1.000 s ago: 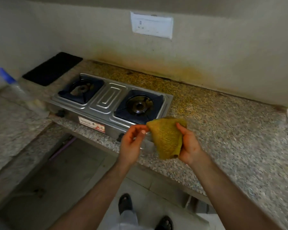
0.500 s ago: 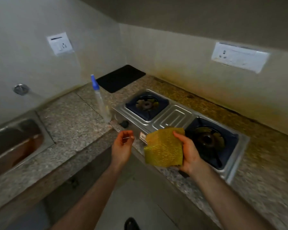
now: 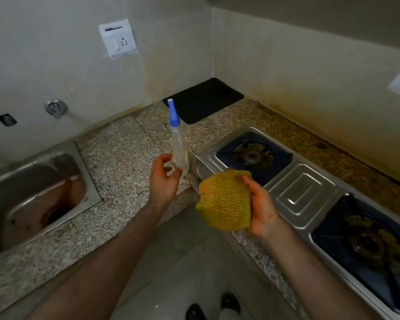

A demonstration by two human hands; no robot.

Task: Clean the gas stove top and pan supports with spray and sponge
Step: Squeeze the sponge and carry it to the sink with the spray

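Hands: we saw our left hand (image 3: 164, 179) open, fingers curled loosely just beside the base of the bottle, whether touching it we could not tell; our right hand (image 3: 261, 209) gripped the sponge along its right edge.
Sponge: flat yellow-green textured sponge (image 3: 224, 202), held in the air over the front edge of the worktop, near the stove's left end.
Spray: tall clear plastic spray bottle with a blue nozzle (image 3: 179, 144) stood upright on the speckled granite worktop (image 3: 123, 158), just left of the stove.
Stove: two-burner stainless steel gas stove (image 3: 305, 195) sat on the worktop along the right wall, with dark pan supports round each burner.
Surroundings: steel sink (image 3: 35, 192) lay well to the left; a black rectangular mat (image 3: 203, 100) lay in the corner behind the bottle.
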